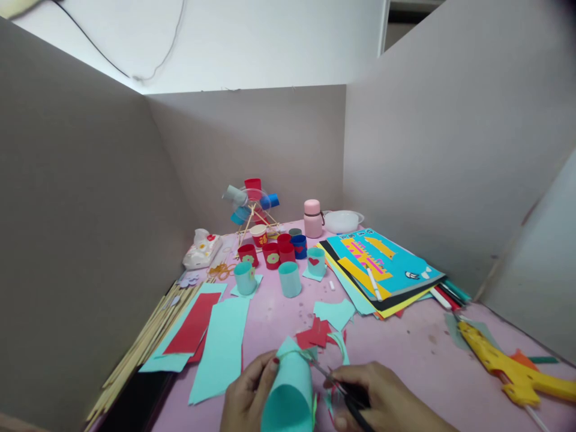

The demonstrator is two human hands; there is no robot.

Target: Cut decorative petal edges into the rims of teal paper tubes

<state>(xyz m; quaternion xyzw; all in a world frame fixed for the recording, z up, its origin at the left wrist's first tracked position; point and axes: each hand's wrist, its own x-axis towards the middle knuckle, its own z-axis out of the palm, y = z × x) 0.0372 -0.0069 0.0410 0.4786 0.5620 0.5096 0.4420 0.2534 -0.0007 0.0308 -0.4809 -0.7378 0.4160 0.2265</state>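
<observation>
Far left: bamboo sticks (144, 342) bundled along the counter (270, 309) edge, teal paper strips (220, 348) lying flat beside. At the near edge, bottom centre: left hand (245, 399) with fingers closed round a teal paper tube (290, 390). Judged very light, thin and soft, easily crushed or creased; best held loosely round the middle, clear of the rim. Scissors (346, 393) touching the tube's upper edge, gripped in the closed right hand (382, 399). Surface pink, smooth, littered with red and teal offcuts. Far right: yellow glue gun (508, 366). Enclosed on three sides by grey boards (67, 210).
</observation>
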